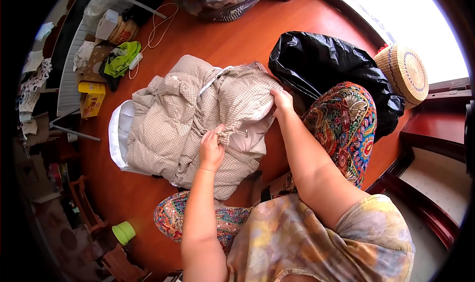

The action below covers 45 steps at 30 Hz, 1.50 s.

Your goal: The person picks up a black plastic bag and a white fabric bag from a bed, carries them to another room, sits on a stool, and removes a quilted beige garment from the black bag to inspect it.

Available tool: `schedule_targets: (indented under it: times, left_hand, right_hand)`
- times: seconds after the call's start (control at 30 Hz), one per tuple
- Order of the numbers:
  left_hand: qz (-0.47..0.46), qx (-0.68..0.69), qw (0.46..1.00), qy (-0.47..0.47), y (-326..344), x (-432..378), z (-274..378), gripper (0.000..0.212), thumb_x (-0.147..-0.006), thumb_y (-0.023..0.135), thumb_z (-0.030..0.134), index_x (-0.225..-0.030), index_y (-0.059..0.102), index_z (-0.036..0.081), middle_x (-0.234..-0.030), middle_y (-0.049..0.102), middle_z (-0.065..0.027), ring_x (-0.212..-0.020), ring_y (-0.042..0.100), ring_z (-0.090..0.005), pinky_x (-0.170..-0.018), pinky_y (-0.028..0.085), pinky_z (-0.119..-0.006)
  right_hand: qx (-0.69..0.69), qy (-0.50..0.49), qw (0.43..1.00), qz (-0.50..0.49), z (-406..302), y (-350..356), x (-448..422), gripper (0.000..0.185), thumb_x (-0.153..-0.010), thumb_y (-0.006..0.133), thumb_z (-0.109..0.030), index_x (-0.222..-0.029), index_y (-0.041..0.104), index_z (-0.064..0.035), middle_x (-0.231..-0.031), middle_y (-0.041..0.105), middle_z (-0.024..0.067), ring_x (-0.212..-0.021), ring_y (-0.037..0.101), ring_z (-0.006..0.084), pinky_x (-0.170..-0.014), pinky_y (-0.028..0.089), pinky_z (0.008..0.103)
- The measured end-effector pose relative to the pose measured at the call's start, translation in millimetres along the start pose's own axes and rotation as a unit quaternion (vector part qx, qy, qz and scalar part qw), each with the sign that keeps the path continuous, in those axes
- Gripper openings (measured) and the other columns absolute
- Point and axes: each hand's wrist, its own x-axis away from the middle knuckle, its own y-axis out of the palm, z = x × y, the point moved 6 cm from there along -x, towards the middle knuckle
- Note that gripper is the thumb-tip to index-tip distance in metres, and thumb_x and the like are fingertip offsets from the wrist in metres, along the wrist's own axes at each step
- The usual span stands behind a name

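Observation:
A bulky beige-and-white checked quilted textile [163,126], perhaps a padded garment or quilt, lies bunched before me. My left hand [212,150] grips a fold of its edge near the middle. Farther right, my right hand [282,102] pinches the cloth's right edge. Between the hands a paler lining [249,135] shows, with a small metallic-looking piece on it. White fabric with a stiff-looking rim [120,133] sticks out at the left end. The fingertips are partly hidden in the folds.
A black plastic bag [319,59] and a woven round basket [406,74] stand right. Left are a yellow box [92,100], a green bag [122,59], a looped cord [157,37] and a metal rack leg [76,133]. A green bucket [124,232] stands lower left; filled bags [232,2] lie at the top.

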Motion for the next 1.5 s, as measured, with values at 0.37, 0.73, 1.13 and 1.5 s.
schedule_targets:
  times: [0.37,0.73,1.13,1.5]
  left_hand:
    - [-0.108,-0.02,0.993,0.048,-11,53,-4,0.047,-0.066,0.044,-0.009,-0.108,0.058,0.006,-0.116,0.057,-0.0102,-0.113,0.05,-0.0266,-0.1,0.036,-0.038]
    - [-0.196,-0.131,0.97,-0.051,25,87,-7,0.05,-0.074,0.055,0.013,-0.123,0.047,0.008,-0.136,0.039,-0.0079,-0.13,0.03,-0.02,-0.109,0.016,-0.043]
    - [-0.141,-0.071,0.978,-0.138,34,85,-28,0.048,-0.08,0.055,0.03,-0.119,0.044,0.005,-0.126,0.047,-0.0156,-0.12,0.04,-0.0308,-0.102,0.026,-0.045]
    - [-0.037,0.165,0.955,-0.246,18,86,-56,0.027,-0.089,0.044,0.025,-0.111,0.051,0.011,-0.065,0.054,-0.0111,-0.061,0.055,-0.0238,-0.06,0.044,-0.035]
  right_hand:
    - [-0.02,0.051,0.994,0.098,33,-35,-6,0.023,-0.07,0.068,-0.009,-0.087,0.059,0.0029,-0.085,0.06,0.0086,-0.075,0.056,0.0194,-0.068,0.045,0.0325]
    - [0.005,0.151,0.981,0.117,72,-50,-6,0.043,-0.086,0.044,-0.039,-0.115,0.049,-0.0073,-0.103,0.059,0.0066,-0.089,0.057,0.0213,-0.079,0.043,0.04]
    - [0.041,0.229,0.969,-0.081,51,-16,49,0.075,-0.077,0.058,-0.053,-0.132,0.035,-0.0068,-0.124,0.046,0.0085,-0.112,0.044,0.0232,-0.096,0.033,0.0398]
    - [0.104,0.288,0.935,-0.177,92,-7,65,0.026,-0.089,0.045,-0.024,-0.104,0.054,-0.0056,-0.1,0.057,0.0061,-0.094,0.051,0.0224,-0.082,0.043,0.0375]
